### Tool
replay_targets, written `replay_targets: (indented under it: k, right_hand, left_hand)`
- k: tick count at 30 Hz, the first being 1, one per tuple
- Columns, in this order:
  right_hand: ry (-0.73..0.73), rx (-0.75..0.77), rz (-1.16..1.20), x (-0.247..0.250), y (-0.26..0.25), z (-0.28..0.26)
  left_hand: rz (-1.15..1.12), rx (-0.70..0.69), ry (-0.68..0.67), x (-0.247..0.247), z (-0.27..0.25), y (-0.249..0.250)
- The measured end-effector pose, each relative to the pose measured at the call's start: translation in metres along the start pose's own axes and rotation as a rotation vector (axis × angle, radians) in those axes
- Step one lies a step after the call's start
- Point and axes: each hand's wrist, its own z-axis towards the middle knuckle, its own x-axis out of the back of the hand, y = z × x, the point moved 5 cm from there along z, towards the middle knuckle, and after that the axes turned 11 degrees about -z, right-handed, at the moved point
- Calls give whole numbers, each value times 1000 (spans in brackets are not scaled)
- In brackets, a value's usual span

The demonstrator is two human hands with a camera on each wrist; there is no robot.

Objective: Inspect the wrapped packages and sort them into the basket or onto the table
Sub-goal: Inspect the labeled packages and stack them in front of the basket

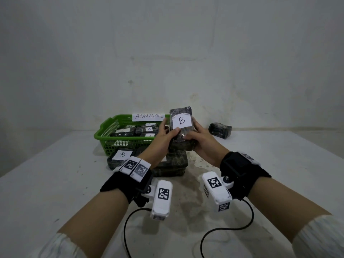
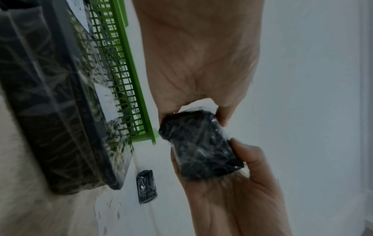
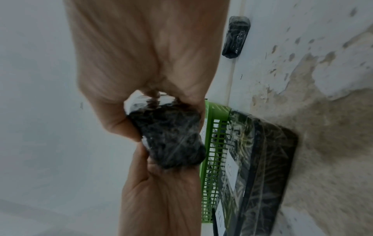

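Note:
I hold a dark, plastic-wrapped package (image 1: 181, 121) upright in front of me, above the table, its white "B" label facing me. My left hand (image 1: 166, 134) grips its left edge with the thumb on the front. My right hand (image 1: 195, 134) grips its right edge. In the left wrist view the package (image 2: 199, 150) sits between my left hand (image 2: 191, 67) and my right hand (image 2: 248, 183). The right wrist view shows the package (image 3: 169, 138) pinched between both palms. Behind my left hand stands the green basket (image 1: 109, 130), tagged "ABNORMAL" and holding several packages labelled "A".
Below my hands lies a stack of wrapped packages (image 1: 172, 165), and another package labelled "B" (image 1: 121, 158) lies in front of the basket. A small dark package (image 1: 220, 130) rests alone at the back right by the wall. The white table (image 1: 279, 164) is stained in the middle.

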Motion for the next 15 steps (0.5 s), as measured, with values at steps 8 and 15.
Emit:
replay_targets:
  k: [8,15]
  right_hand:
    - [161,195,-399,8,-13,-2]
    - [319,241,-204,21,-19,-8]
  left_hand:
    - [199,-125,58,-9,6,15]
    - [54,-71,142,0,7,17]
